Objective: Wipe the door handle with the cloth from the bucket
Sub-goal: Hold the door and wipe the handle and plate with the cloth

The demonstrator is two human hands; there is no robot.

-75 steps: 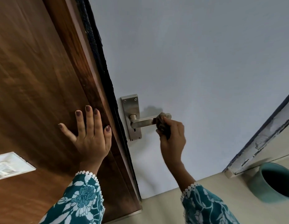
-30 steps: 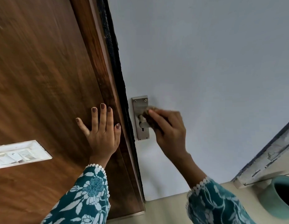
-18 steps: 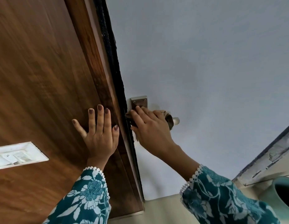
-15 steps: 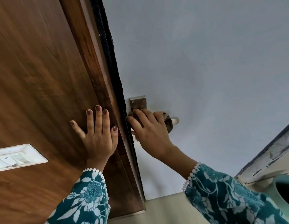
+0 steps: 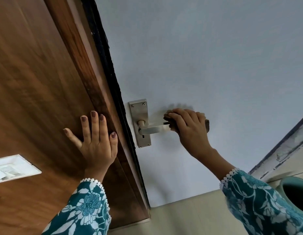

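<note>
At lever end now: right hand (image 5: 189, 128), cloth (image 5: 207, 126).

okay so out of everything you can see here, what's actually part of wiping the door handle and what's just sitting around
Part of the job:
door handle
cloth, bunched in the right hand at the handle's outer end
bucket, where the cloth belongs
left hand, flat on the wooden panel

Just there:
switch plate
floor
peeling frame

The right hand (image 5: 189, 128), which half a second ago covered the plate (image 5: 140, 122) at the door's edge, has slid with the cloth (image 5: 206, 125) out to the free end of the door handle (image 5: 154, 129) (lever and plate now uncovered).
</note>
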